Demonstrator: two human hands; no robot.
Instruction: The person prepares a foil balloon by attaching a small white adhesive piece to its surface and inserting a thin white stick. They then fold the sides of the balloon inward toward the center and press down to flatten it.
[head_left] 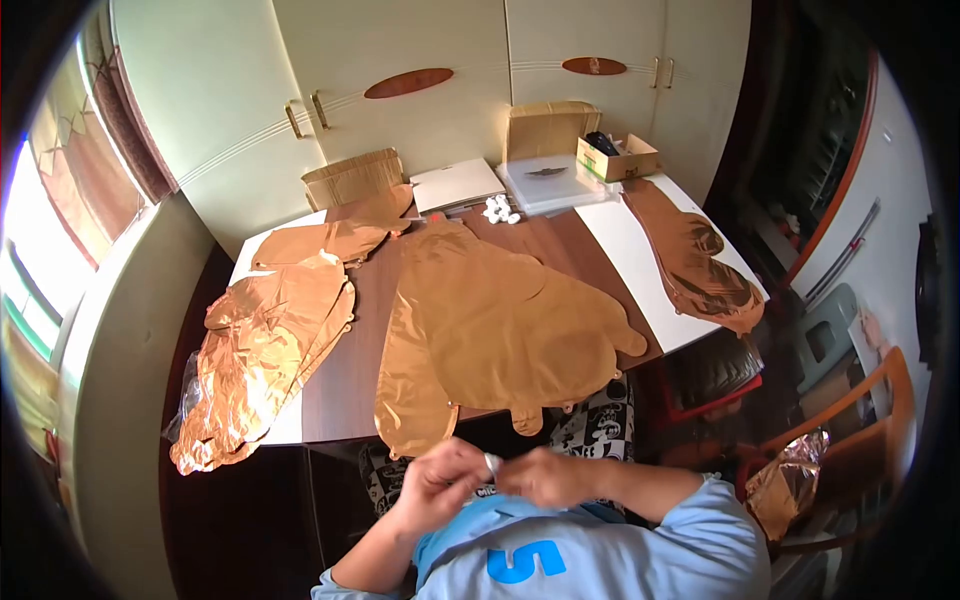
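Both hands are raised close to the chest, meeting over the near table edge. The left hand point(437, 482) is curled shut, fingers pinched on a small white piece point(492, 463) that shows between the two hands. The right hand point(548, 476) is also closed, its fingertips against the same piece from the other side. What the piece is cannot be told; it is too small and partly covered.

Directly beyond the hands, the large copper foil balloon point(490, 325) lies flat on the table point(345, 385), its lower lobes hanging over the near edge just above the knuckles. Beyond and to the left of the left hand is a stack of foil balloons point(265, 350), overhanging the table corner. Far beyond the hands sit small white pieces point(500, 209) in a cluster.

Risks, as judged:
- The pinched piece is tiny and held only at the fingertips; a loose pinch could drop it into the lap or to the floor
- The overhanging foil could slide off if a forearm brushes it
- The left stack looks poorly supported and could slip
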